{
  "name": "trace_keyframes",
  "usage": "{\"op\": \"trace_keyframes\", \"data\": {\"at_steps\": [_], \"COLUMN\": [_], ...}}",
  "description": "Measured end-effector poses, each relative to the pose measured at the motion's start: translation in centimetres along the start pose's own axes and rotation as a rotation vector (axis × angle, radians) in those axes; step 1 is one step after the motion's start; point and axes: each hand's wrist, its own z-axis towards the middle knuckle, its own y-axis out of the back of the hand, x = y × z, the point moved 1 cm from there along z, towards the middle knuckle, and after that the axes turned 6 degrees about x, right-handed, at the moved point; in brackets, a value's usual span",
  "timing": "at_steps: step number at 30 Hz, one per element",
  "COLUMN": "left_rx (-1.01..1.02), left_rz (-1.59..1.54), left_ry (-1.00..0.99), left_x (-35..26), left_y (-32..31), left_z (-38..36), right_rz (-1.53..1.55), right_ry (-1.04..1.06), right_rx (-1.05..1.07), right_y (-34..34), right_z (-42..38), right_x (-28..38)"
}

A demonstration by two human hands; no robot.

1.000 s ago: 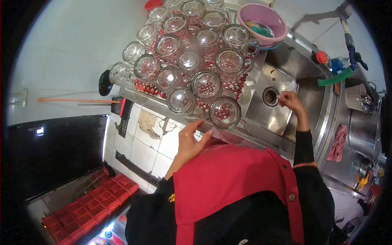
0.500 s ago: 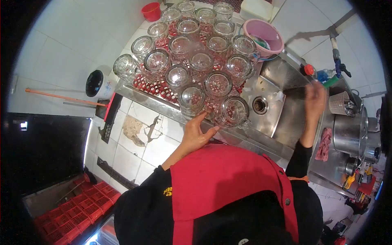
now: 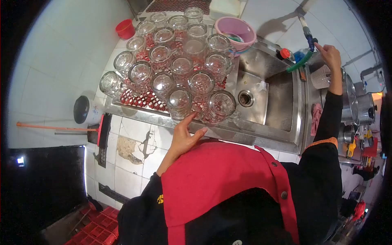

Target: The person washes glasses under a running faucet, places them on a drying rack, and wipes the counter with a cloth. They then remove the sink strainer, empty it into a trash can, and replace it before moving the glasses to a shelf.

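Note:
My left hand [image 3: 182, 136] is at the counter's front edge with thumb and index finger spread. Its fingertips are right beside two upside-down glass mugs, the front mug [image 3: 221, 104] and the one to its left [image 3: 179, 101]. Several more such mugs stand in rows behind them on a red perforated mat [image 3: 143, 99]. My right hand [image 3: 330, 57] is raised at the wall, its index finger stretched to the blue tap [image 3: 312, 42] and its other fingers partly curled. A green hose [image 3: 300, 63] hangs from that tap over the sink.
The steel sink [image 3: 281, 104] lies right of the mugs, with a drain [image 3: 245, 99] and a pink bucket [image 3: 235, 30] behind it. A red-capped bottle [image 3: 284, 53] stands on its far ledge. Metal pots [image 3: 365, 108] are at the right, a red-headed floor squeegee [image 3: 100, 130] at the left.
My right hand has moved up and right from over the sink to the blue tap. My left hand stays by the front mugs, while the whole view has shifted slightly.

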Motion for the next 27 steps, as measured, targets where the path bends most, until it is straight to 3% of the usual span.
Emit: {"op": "trace_keyframes", "data": {"at_steps": [4,9,11,13,14,15,16,18,19,20,23,24,25,26,27], "left_rx": [0.089,0.092,-0.009,-0.013,-0.011,-0.012,-0.009,-0.009,-0.011,-0.012,-0.021,-0.023,-0.024,-0.026,-0.03], "left_rz": [0.005,0.02,0.012,0.007,0.007,0.008,0.008,0.007,0.018,0.029,0.007,0.005,-0.01,-0.025,-0.025], "left_ry": [0.079,0.099,0.026,0.03,0.035,0.037,0.032,0.03,0.035,0.042,0.052,0.056,0.053,0.05,0.053], "left_x": [0.1,-0.7,-0.2,0.3,0.4,0.4,0.4,0.3,0.2,0.2,0.7,0.6,0.3,0.1,0.3], "left_y": [0.1,0.0,-0.2,-0.4,-0.5,-0.4,-0.4,-0.5,-0.5,-0.5,-0.8,-0.8,-0.7,-0.6,-0.5], "left_z": [0.0,-0.1,0.0,0.1,0.1,0.1,0.2,0.3,0.4,0.4,0.4,0.3,0.3,0.2,0.2], "right_rz": [-0.005,0.089,1.342,2.02,2.129,2.37,2.346,2.607,2.606,2.648,2.769,2.806,2.843,2.88,2.918], "right_ry": [-0.014,-0.121,-0.179,-0.489,-0.626,-0.649,-0.813,-1.121,-1.117,-1.124,-1.159,-1.169,-1.177,-1.184,-1.191], "right_rx": [-0.251,-0.294,-0.485,-0.548,-0.524,0.146,0.291,0.443,0.448,0.419,0.319,0.287,0.257,0.226,0.194], "right_y": [-2.2,-3.3,-7.7,-12.4,-16.1,-25.5,-32.1,-30.9,-30.4,-29.7,-28.8,-28.4,-27.8,-27.4,-26.8], "right_z": [0.8,-0.9,-1.7,-4.0,-4.2,-2.2,-1.4,-2.1,-2.0,4.5,2.9,-1.9,4.6,-4.9,-5.6], "right_x": [1.0,2.8,1.4,3.0,4.3,1.4,1.8,5.8,6.1,6.3,7.0,7.4,7.6,8.7,8.4]}}
